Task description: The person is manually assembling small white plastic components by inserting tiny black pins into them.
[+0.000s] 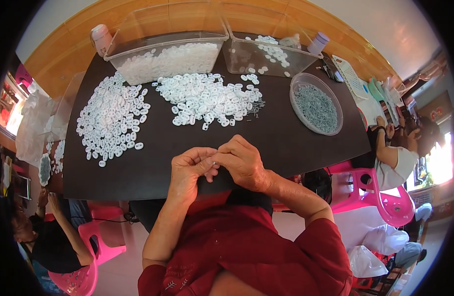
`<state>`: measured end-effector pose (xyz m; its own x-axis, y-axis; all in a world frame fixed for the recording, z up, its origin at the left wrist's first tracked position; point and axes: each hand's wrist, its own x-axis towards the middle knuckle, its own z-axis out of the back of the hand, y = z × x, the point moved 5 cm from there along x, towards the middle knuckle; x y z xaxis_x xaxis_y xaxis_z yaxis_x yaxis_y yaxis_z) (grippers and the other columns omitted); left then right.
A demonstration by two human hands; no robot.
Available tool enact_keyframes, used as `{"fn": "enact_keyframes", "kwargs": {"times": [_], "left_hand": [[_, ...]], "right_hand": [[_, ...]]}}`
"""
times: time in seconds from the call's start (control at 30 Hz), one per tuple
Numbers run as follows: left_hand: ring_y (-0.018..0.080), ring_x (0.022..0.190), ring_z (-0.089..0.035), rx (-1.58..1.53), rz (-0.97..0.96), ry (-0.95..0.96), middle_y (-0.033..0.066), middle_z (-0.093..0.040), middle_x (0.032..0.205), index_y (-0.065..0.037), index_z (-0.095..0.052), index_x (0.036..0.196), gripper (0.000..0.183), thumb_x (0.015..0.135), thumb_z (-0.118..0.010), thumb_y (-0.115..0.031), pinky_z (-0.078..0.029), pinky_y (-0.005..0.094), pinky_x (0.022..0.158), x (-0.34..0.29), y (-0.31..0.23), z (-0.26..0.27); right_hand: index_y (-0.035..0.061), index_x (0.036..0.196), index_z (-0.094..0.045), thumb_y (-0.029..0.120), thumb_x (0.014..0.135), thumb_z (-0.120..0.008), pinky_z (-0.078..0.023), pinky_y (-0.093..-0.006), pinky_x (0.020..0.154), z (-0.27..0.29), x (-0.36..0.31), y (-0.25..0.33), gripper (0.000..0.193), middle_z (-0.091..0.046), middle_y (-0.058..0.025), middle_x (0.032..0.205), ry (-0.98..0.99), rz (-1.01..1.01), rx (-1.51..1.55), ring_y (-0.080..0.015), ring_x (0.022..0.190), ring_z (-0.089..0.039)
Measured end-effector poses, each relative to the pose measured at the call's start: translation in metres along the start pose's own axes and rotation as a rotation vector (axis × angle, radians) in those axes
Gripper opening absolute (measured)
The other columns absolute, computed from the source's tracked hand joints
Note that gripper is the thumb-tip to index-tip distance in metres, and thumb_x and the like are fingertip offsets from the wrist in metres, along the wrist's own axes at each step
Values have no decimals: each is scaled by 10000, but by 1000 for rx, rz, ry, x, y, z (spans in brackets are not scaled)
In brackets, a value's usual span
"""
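My left hand (190,167) and my right hand (243,160) meet at the near edge of a black table (281,143). Together their fingertips pinch a tiny white plastic piece with a small metal pin (214,163), mostly hidden by the fingers. Further out on the table lie two heaps of small white oval plastic pieces, one at the left (113,121) and one in the middle (207,98). A few loose dark pins (256,106) rest beside the middle heap.
A round clear bowl of grey pins (316,103) sits at the right. Two clear tubs (168,54) (266,52) holding white pieces stand at the back. Other people sit on pink plastic chairs at the left (54,237) and right (395,163).
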<state>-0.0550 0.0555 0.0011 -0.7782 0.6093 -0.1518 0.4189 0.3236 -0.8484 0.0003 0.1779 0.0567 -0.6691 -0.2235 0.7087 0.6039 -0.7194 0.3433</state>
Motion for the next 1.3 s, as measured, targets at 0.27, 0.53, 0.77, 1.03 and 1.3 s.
{"fn": "enact_keyframes", "kwargs": {"times": [0.27,0.53,0.77,1.03,1.3], "left_hand": [[103,602,-568,68,-182,-112,79,-636,758,42,-623,927,160,872,-613,-108,-439,212,518,-4,2,-6],[79,576,-522,140,-200,-164,49,-592,745,-9,-574,867,132,880,-611,-135,-408,198,496,-3,4,2],[80,565,-516,105,-221,-161,56,-587,743,-1,-573,866,136,882,-605,-132,-407,201,491,-3,5,3],[83,557,-517,78,-230,-164,64,-587,744,7,-579,885,124,888,-590,-116,-411,204,484,-3,5,5],[75,570,-534,-28,-220,-146,55,-593,752,13,-592,903,93,888,-587,-79,-416,190,488,-2,4,9]], "right_hand": [[39,805,-622,3,759,-637,-440,-326,584,-3,-8,-10,60,-552,-84,734,2,-536,304,-239,660,-525],[37,835,-658,-6,722,-651,-452,-330,646,39,-16,-66,121,-585,-96,748,-79,-464,-198,-245,724,-564],[66,799,-649,13,692,-671,-422,-370,643,36,-21,-96,122,-564,-78,741,-8,-368,-476,-265,742,-530],[49,743,-565,23,699,-656,-404,-392,638,26,-17,-99,104,-515,-96,727,111,-237,-498,-288,739,-506],[23,797,-566,-5,744,-641,-442,-356,587,18,-3,-39,97,-555,-105,749,61,-463,-56,-255,662,-544]]}}
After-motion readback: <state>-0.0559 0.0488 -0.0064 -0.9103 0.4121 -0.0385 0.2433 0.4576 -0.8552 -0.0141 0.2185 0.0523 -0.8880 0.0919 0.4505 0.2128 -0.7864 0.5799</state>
